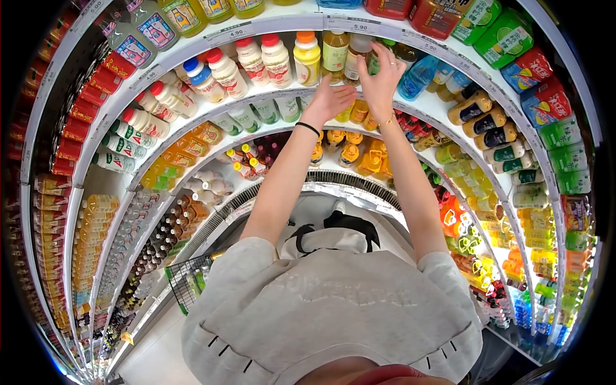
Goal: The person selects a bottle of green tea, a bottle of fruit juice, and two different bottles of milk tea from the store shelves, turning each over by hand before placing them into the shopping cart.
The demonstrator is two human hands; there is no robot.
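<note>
My left hand point(330, 101) is open in front of the shelf, palm turned up, its fingers near the bases of a bottle of yellow-green drink point(335, 52) and a bottle with a pale cap point(354, 59). To its right, my right hand point(381, 78) is raised with thumb and fingers apart. The thumb lies close to the pale-capped bottle, and a green bottle point(372, 63) shows between thumb and fingers. Whether the fingertips touch either bottle cannot be made out. Both bottles stand upright in the shelf row. A yellow bottle with an orange cap point(307, 59) stands to the left.
Curved shelves with a white price rail point(276, 25) hold rows of drinks. White bottles with red caps point(276, 61) stand left, a blue bottle point(417, 78) right. Small orange bottles point(350, 154) sit below. A wire basket point(186, 277) is beside my body at lower left.
</note>
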